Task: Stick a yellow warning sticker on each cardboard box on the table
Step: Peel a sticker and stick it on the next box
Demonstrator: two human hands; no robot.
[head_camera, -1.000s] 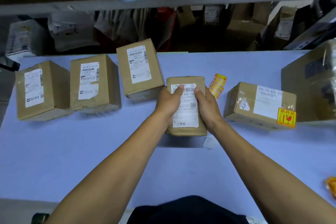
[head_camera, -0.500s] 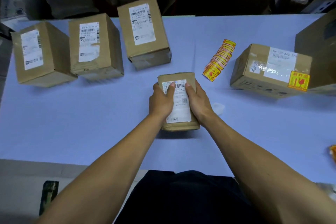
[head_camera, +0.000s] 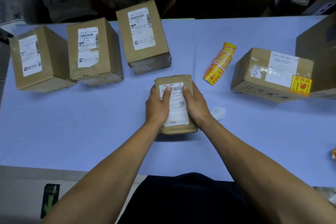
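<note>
Small brown cardboard parcel with white label (head_camera: 175, 107): on pale blue worktop (head_camera: 72, 123), clasped between left hand (head_camera: 157, 104) and right hand (head_camera: 195, 102); fanned yellow warning stickers (head_camera: 219, 63) nearby.

Brown boxes (head_camera: 96, 51) w/ white labels; yellow-red stickers (head_camera: 219, 62); lilac table (head_camera: 72, 123).

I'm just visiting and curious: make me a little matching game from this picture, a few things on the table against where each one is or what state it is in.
Things:
1. small brown cardboard parcel
2. fanned stack of yellow warning stickers
3. brown cardboard box at far right
4. tall brown cardboard box at far left

States:
A. loose on the blue table
B. already carries a yellow sticker
C. held between left hand and right hand
D. white label only

Pairs: 1-C, 2-A, 3-B, 4-D
</note>
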